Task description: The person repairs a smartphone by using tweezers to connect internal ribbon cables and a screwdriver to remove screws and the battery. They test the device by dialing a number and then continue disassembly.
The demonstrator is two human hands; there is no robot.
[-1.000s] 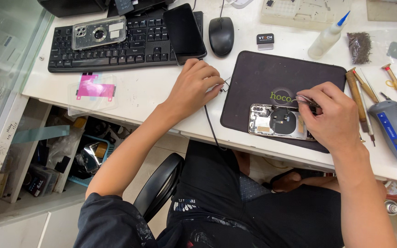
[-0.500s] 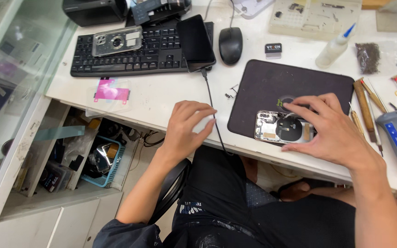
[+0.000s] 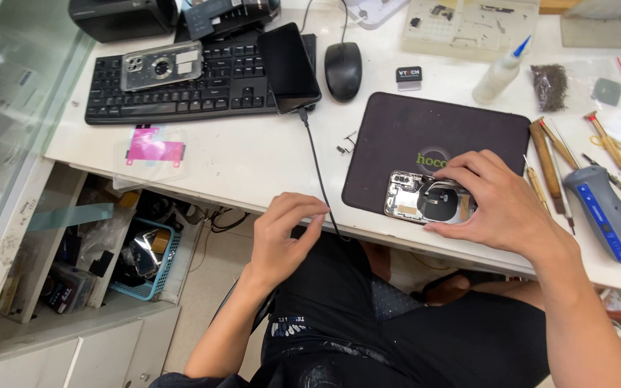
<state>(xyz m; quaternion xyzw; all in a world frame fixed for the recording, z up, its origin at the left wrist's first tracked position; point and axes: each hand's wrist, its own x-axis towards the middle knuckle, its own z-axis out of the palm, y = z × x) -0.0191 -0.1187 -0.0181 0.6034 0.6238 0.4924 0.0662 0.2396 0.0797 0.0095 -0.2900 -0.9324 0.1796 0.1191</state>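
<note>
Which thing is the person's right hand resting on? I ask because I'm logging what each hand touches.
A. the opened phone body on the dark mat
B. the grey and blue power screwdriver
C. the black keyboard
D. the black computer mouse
A: the right hand lies over the opened phone body on the dark mat, its fingers along the phone's edges.

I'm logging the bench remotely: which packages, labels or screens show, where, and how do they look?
Phone: dark, blank screen, lying across the keyboard's right end.
Small tag: black block with printing, right of the mouse.
Film packet: clear with pink strip, desk's left front.
Mat: dark, green logo, under the right hand.
</note>
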